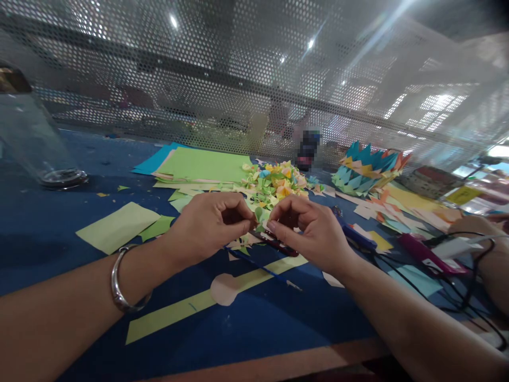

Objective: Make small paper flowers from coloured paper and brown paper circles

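Note:
Between my fingertips I pinch a small green paper flower (260,217), with my left hand (220,223) at its left side and my right hand (304,225) at its right. Just behind is a heap of small folded paper flowers (283,183) in yellow, green and orange. Below my hands a pale green paper strip (170,313) lies slantwise, with a pale pink paper circle (224,289) on it. A thin blue stick or pen (258,267) crosses the strip. Under my right fingers a dark red object shows in part.
A stack of green paper (210,164) and a loose sheet (118,227) lie left. A clear bottle (35,138) stands far left. Right are a paper crown (368,167), a blue stapler-like object (356,236), a magenta device (429,254) with cables, and another person's arm (491,265).

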Motion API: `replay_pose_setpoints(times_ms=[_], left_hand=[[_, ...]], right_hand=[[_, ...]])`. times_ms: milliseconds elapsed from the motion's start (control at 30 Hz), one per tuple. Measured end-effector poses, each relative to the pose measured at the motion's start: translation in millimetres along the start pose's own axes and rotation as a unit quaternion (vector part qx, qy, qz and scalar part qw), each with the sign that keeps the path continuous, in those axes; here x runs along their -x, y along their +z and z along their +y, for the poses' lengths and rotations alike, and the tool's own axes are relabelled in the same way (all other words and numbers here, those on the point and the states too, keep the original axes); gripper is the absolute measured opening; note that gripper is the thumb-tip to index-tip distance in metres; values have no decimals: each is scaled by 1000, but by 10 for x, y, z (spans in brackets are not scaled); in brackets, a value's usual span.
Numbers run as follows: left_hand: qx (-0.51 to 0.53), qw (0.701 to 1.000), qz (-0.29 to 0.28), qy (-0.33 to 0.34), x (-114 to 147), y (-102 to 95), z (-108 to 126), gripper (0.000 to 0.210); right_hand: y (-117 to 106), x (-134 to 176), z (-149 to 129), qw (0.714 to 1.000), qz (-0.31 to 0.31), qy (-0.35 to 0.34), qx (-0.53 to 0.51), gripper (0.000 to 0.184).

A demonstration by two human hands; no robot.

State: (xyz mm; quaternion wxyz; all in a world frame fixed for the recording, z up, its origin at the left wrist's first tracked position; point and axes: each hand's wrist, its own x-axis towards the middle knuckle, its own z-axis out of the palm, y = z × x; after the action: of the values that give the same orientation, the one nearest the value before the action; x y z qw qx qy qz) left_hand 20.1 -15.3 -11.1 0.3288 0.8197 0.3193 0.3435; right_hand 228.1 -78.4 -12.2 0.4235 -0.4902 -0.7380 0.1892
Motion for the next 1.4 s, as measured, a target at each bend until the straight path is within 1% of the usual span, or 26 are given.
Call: replay_pose_setpoints(times_ms=[100,300,500,667,767,967,1400], left_hand=[[-8,1000,2,1,1,-3,13,7],[-11,1000,-7,-20,2,-15,48,9],[-12,999,-20,-27,3,-24,35,11],[-14,999,-27,-25,9,-16,28,11],[-12,999,-27,-18,7,-4,29,9],[21,999,-26,-24,-11,14,35,6],[-1,999,-14,-34,6,33,19,6]], right_hand=[[2,3,2,1000,-4,3,-5,11],[-12,5,-12,1000,-7,-1,-9,12],[-8,4,-6,999,-14,-16,-32,18],[11,9,-1,999,-27,-29,-20,10],[12,18,2,999,-23,-41,-9,6],[5,39,5,999,-9,-39,-8,4],[16,13,-18,999,13,-29,-19,5]])
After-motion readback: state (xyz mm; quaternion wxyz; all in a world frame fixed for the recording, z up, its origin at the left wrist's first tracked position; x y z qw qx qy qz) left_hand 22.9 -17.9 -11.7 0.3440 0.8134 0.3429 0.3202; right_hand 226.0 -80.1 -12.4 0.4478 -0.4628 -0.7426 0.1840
